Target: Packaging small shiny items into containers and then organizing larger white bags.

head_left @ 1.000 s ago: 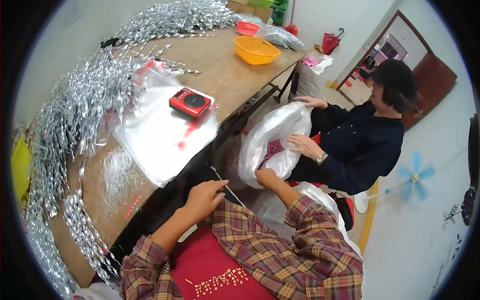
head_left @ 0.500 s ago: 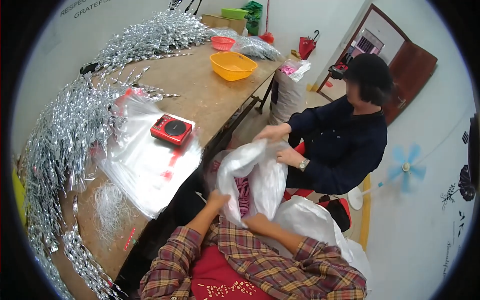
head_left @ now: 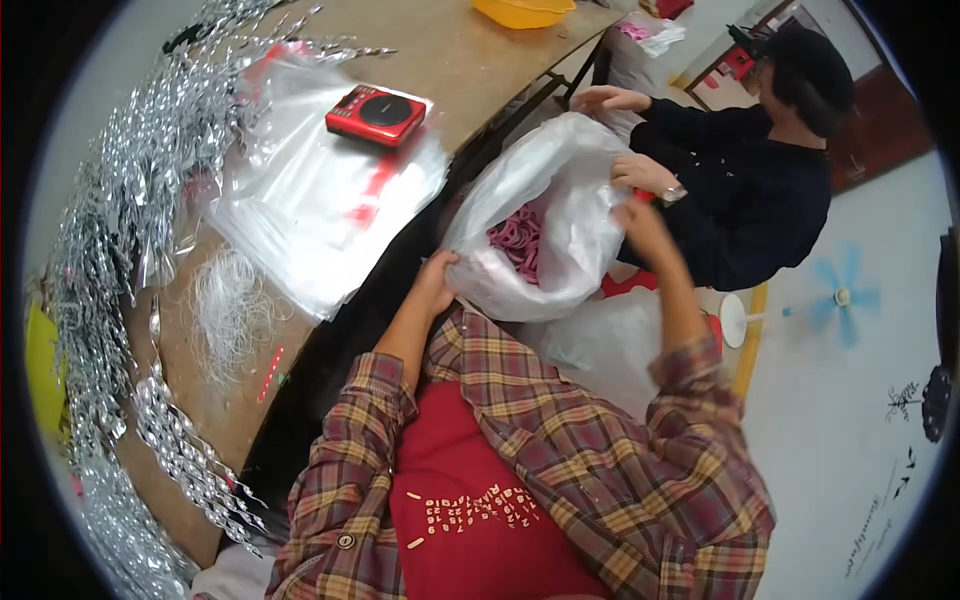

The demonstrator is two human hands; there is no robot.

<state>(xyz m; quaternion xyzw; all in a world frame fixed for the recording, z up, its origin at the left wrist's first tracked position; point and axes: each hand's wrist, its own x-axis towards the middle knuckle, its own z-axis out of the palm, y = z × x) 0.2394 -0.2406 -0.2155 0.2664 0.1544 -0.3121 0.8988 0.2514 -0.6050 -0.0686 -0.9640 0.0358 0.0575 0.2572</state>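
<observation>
A large white plastic sack (head_left: pixel 480 215) stands with its mouth spread wide in front of me. Down inside lies a heap of pink-purple rings (head_left: pixel 518 243). My left hand (head_left: pixel 437 280) is closed on the sack's near left rim. At the right rim, beside the other person's watch wrist, my right hand (head_left: pixel 642 228) is closed on the plastic, slightly blurred. Across from me a person in dark clothes (head_left: pixel 740 170) has one hand (head_left: pixel 610 100) over the far rim and the other hand (head_left: pixel 645 174) at the right side of the sack.
On the wooden table (head_left: pixel 450 60) at left lie clear plastic bags (head_left: pixel 290 190), a red speaker (head_left: pixel 376 115), tangled white thread (head_left: pixel 230 310) and silver foil strands (head_left: pixel 110 250). A yellow basket (head_left: pixel 525 10) sits farther back. Another white sack (head_left: pixel 610 350) and a blue-bladed fan (head_left: pixel 838 296) are at right.
The sack's mouth has opened wider, showing more rings. My right hand has moved away and to the right along the rim. The view has tilted down, and the other person's hands have shifted.
</observation>
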